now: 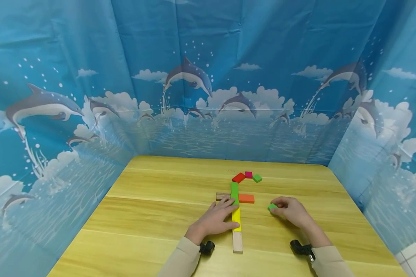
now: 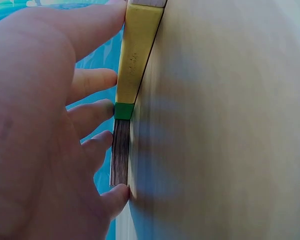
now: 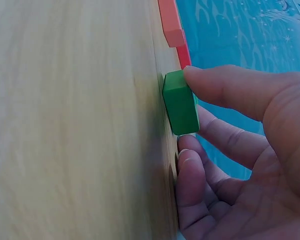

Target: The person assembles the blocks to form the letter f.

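Note:
My left hand [image 1: 215, 220] lies with spread, fairly straight fingers across a line of flat blocks. In that line are a long green block [image 1: 234, 188], a yellow block [image 1: 236, 224] and a pale wooden block [image 1: 237, 242]. A dark brown block [image 1: 223, 196] sticks out to the left and an orange block [image 1: 247, 198] to the right. My right hand [image 1: 294, 212] pinches a small green block [image 3: 182, 105] between thumb and fingers, low at the tabletop, right of the orange block. Whether this block touches the table I cannot tell.
Beyond the long green block, a red block [image 1: 239, 177], a magenta block [image 1: 248, 174] and another small green block [image 1: 257, 178] curve rightward. The wooden table [image 1: 152, 215] ends at a blue dolphin-print curtain [image 1: 208, 130] at the back and sides.

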`<state>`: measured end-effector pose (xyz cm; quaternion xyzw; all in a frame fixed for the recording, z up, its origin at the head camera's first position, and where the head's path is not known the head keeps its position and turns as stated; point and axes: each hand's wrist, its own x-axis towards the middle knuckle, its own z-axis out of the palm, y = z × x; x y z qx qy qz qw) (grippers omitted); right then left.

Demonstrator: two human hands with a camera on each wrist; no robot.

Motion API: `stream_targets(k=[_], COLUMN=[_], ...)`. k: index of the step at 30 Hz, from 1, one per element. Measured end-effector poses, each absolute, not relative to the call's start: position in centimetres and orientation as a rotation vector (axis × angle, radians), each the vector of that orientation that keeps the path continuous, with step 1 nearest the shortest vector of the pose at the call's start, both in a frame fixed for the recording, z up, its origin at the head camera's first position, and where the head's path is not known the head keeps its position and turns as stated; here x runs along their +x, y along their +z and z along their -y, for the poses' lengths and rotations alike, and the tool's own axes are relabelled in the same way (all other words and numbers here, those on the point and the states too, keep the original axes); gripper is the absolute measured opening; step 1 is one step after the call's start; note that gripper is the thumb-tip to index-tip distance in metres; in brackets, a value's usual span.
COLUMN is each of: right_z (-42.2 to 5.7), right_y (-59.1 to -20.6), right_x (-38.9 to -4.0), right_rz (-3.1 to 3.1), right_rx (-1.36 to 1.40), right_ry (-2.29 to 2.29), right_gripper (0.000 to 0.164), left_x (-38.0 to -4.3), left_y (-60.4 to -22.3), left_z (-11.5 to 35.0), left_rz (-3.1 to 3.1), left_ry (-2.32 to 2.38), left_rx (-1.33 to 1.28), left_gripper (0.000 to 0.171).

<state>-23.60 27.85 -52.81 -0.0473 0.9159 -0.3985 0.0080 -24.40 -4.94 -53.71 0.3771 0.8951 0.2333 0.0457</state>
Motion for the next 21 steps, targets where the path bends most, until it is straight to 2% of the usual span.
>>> stream_targets(k=[21], right_z=[-27.67], right_y=[-53.48], right_x=[-24.00], right_rz=[-2.769], right_rx=[-0.118], right_ry=[-1.420], right_gripper=[0.036], left_x=[-24.38], left_y=[-53.78], left_z=[4.89], left_rz=[-2.733], left_ry=[0.720], left_rx=[1.152], left_gripper=[0.068])
